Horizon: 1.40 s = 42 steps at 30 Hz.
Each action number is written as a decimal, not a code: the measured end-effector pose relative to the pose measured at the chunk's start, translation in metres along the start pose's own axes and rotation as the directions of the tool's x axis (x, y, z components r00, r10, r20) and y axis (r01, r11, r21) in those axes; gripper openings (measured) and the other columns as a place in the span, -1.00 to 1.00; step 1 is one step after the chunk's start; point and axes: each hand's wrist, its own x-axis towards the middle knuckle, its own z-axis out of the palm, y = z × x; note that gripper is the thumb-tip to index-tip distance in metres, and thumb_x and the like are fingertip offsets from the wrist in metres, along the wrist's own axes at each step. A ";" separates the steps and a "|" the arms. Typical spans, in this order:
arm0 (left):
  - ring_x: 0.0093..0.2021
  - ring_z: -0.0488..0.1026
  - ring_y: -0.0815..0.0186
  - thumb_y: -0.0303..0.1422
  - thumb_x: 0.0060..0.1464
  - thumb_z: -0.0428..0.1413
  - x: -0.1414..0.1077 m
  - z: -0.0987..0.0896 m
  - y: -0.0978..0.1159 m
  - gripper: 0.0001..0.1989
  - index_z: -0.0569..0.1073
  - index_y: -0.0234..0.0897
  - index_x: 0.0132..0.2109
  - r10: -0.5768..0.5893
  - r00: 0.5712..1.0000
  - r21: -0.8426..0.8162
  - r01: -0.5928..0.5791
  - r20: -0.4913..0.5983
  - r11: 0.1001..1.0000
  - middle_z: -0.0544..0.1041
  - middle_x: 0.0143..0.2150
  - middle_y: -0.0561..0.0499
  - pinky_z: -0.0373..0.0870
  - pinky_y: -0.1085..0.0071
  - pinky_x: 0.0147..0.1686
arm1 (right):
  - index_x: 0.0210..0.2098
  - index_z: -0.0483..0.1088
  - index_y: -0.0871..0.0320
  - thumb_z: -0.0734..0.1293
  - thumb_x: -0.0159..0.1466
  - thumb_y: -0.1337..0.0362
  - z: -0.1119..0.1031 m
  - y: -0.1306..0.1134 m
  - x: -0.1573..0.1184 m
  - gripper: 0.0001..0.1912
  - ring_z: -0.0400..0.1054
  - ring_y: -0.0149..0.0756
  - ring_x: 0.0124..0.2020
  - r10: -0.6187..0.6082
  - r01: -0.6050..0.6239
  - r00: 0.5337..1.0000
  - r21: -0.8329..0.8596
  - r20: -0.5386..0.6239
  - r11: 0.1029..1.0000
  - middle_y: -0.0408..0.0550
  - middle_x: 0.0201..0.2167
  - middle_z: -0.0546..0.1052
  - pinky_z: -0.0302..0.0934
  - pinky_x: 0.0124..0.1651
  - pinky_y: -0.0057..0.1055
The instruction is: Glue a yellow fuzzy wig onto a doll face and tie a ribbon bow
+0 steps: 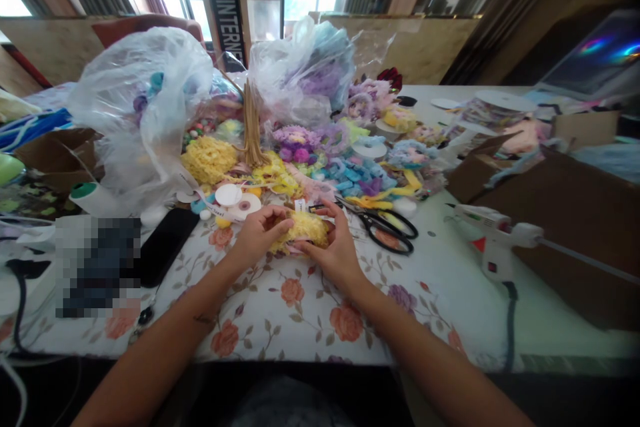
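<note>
Between my two hands, just above the flowered tablecloth (293, 310), is a fluffy yellow piece (307, 228) with some pink along its lower side. My left hand (263, 230) pinches its left end between thumb and fingers. At the other end my right hand (340, 250) grips it, thumb below and fingers above. A small white label (300, 205) stands up at its far edge; whether it is attached I cannot tell. Black-handled scissors (393, 232) lie right of my right hand. White ribbon spools (243, 203) lie beyond my left hand.
A white glue gun (497, 240) stands at the right by a brown cardboard box (565, 233). Yellow yarn (210, 160), colourful trims and clear plastic bags (150, 87) pile up behind. A black phone (163, 247) and thread cone (90, 197) are on the left.
</note>
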 end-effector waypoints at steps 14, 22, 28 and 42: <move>-0.20 0.36 0.29 -0.23 -0.01 0.18 0.001 0.001 0.002 -0.78 0.37 -0.30 -0.40 0.045 0.999 0.004 -0.045 0.009 0.999 0.45 -0.25 -0.03 0.29 0.39 -0.16 | 0.19 0.11 -0.01 0.54 -0.07 0.19 0.000 -0.006 -0.001 -0.10 0.31 -0.11 -0.07 0.034 -0.034 0.999 -0.007 -0.006 0.999 0.03 0.01 0.28 0.27 -0.02 -0.09; -0.20 0.37 0.28 -0.24 -0.02 0.18 0.001 0.003 0.002 -0.78 0.37 -0.30 -0.39 0.052 0.998 0.044 -0.050 -0.027 0.998 0.45 -0.25 -0.04 0.28 0.36 -0.14 | 0.18 0.11 0.00 0.53 -0.05 0.17 0.001 -0.003 0.000 -0.12 0.28 -0.08 -0.02 0.008 -0.008 1.000 0.002 -0.008 1.000 0.04 0.01 0.29 0.27 -0.02 -0.10; -0.23 0.36 0.32 -0.23 -0.04 0.20 -0.001 0.004 -0.002 -0.77 0.36 -0.30 -0.37 0.030 0.998 -0.038 -0.032 -0.058 0.999 0.44 -0.21 -0.04 0.29 0.41 -0.21 | 0.18 0.11 -0.01 0.52 -0.05 0.13 0.001 -0.002 0.000 -0.13 0.30 -0.10 -0.06 0.004 -0.005 1.000 -0.015 -0.016 1.000 0.04 0.01 0.30 0.29 -0.06 -0.12; -0.33 0.29 0.36 -0.23 0.05 0.14 -0.004 0.004 0.001 -0.78 0.38 -0.31 -0.36 0.090 0.995 0.055 -0.088 -0.038 0.995 0.39 -0.29 -0.01 0.24 0.44 -0.32 | 0.19 0.12 0.00 0.52 -0.04 0.12 0.001 0.000 -0.001 -0.14 0.27 -0.08 -0.01 -0.010 0.010 1.000 -0.011 -0.009 1.000 0.05 0.01 0.30 0.28 -0.04 -0.12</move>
